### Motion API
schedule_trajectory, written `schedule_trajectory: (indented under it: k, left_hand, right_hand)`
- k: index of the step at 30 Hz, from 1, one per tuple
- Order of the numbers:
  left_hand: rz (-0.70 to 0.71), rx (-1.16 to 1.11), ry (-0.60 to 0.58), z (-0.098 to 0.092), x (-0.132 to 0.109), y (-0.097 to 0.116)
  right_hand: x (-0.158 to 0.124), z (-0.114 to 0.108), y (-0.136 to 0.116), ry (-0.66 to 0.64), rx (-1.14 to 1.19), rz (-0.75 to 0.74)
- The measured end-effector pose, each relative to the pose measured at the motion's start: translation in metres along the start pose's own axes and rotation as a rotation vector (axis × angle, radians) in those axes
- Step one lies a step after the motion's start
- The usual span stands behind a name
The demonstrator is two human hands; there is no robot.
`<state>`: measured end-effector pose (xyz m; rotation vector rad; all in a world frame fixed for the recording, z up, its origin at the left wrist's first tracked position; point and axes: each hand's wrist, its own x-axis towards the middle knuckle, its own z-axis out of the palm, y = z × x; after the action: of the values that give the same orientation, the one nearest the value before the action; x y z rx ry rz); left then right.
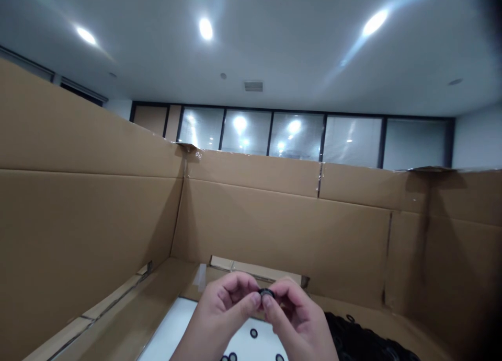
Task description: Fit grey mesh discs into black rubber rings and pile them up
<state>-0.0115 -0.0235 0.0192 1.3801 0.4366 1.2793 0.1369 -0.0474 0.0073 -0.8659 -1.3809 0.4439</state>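
Observation:
Both my hands meet in front of me, pinching a small black ring (266,292) between thumbs and forefingers. My left hand (231,304) has closed fingers on its left side, and my right hand (296,311) grips the right side. The ring's middle looks greyish, and the fingertips hide part of it. Below the hands, a white board (172,322) carries several small dark discs with pale middles, among them a disc (253,333) between my wrists. To the right of my right hand lies a heap of black rings (361,340).
Tall cardboard walls surround the work area: a left wall (78,235), a back wall (274,220) and a right-hand section (451,261). A low cardboard strip (259,269) lies along the back, behind my hands. One loose black ring (350,318) sits at the heap's far edge.

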Motion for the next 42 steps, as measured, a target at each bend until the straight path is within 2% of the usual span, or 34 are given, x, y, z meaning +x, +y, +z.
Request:
schedule_trajectory:
  k: [4, 11, 14, 17, 20, 23, 25, 28, 32, 36, 42]
  left_hand:
    - [0.038, -0.025, 0.017, 0.008, -0.005, -0.001]
    - [0.095, -0.028, 0.079, 0.017, -0.01, -0.007]
    - [0.138, 0.048, 0.105, 0.017, -0.011, -0.009]
    - [0.251, 0.238, 0.109, 0.013, -0.012, -0.006]
    - [0.315, 0.387, 0.051, 0.006, -0.01, 0.002]
    - [0.229, 0.449, -0.071, -0.001, -0.008, 0.011]
    - [0.173, 0.491, -0.106, -0.003, -0.006, 0.015]
    - [0.14, 0.462, -0.057, -0.003, -0.005, 0.013]
    - [0.128, 0.258, -0.01, 0.001, -0.004, 0.002]
    - [0.156, 0.111, 0.018, 0.006, -0.005, -0.005]
    - [0.284, 0.328, 0.097, 0.015, -0.009, -0.016]
  right_hand:
    - [-0.002, 0.0, -0.006, 0.02, -0.001, 0.001]
    - [-0.004, -0.003, -0.022, 0.058, -0.167, -0.101]
    - [-0.005, -0.006, -0.029, 0.044, -0.225, -0.123]
    - [-0.005, -0.012, -0.034, 0.028, -0.269, -0.129]
    - [-0.004, -0.02, -0.035, -0.021, -0.289, -0.132]
    - [-0.002, -0.025, -0.033, -0.087, -0.299, -0.107]
    - [0.0, -0.026, -0.03, -0.152, -0.307, -0.074]
    - [0.002, -0.025, -0.027, -0.191, -0.26, -0.021]
    - [0.003, -0.019, -0.021, -0.108, -0.089, 0.011]
    - [0.001, -0.01, -0.015, -0.091, 0.032, 0.016]
    - [-0.003, -0.003, -0.01, -0.076, -0.067, -0.041]
